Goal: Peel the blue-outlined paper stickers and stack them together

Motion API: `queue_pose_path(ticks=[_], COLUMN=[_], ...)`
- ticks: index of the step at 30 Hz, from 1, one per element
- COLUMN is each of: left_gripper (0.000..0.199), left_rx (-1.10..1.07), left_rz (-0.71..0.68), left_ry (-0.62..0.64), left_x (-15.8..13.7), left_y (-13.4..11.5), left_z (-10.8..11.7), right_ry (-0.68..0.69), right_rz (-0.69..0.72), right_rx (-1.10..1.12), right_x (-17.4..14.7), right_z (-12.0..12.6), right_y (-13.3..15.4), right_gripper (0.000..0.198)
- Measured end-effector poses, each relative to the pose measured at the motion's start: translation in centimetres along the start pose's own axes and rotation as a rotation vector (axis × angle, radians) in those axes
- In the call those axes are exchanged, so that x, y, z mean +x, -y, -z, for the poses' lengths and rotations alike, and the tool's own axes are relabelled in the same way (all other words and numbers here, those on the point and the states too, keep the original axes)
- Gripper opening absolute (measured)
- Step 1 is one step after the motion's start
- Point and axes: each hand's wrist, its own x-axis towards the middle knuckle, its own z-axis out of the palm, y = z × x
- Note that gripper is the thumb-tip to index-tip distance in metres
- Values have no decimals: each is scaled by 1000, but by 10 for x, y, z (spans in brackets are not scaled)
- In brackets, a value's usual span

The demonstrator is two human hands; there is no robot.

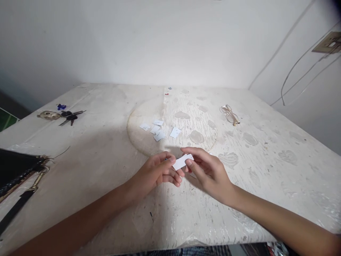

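Observation:
Between my two hands is a small white slip of paper (182,162), held just above the table near its middle. My left hand (160,170) pinches its left end between thumb and forefinger, the other fingers curled beneath. At the right end, my right hand (209,172) grips it with thumb on top and fingers behind. A second edge of paper seems to show behind the slip; I cannot tell how many pieces there are. Beyond my hands lie several small paper pieces (160,136) with faint writing, one of them, a separate piece (175,132), a little to the right.
Keys (70,116) with a tag lie at the left, beside a small blue object (61,106). A black bag (18,170) with a strap covers the left edge. Folded eyeglasses (230,115) rest at the right. Cables hang from a wall socket (328,42).

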Motion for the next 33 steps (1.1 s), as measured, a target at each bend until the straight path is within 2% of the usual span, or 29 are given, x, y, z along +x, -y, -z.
queue_pose_path(ticks=[6,9,13,19,27,33], left_gripper=[28,33,36,29,35,28], left_rx=[-14,19,29,56,170,241], left_rz=[4,7,11,-60,2,-115], left_ry=[53,66,37,48,-19,-12], left_x=[1,2,4,4,2,1], left_y=[3,7,9,5,3,2], left_z=[2,4,5,3,2,2], right_ry=[-64,-80,-32,105,203,175], right_rz=[-181,-208,-163,-94,-32,23], right_rx=[116,118,80,137,-44,-223], right_x=[4,5,4,2,3,1], right_z=[4,5,5,2,4,6], right_y=[3,3,3,2,6,3], right_gripper=[17,16,16,25,25,16])
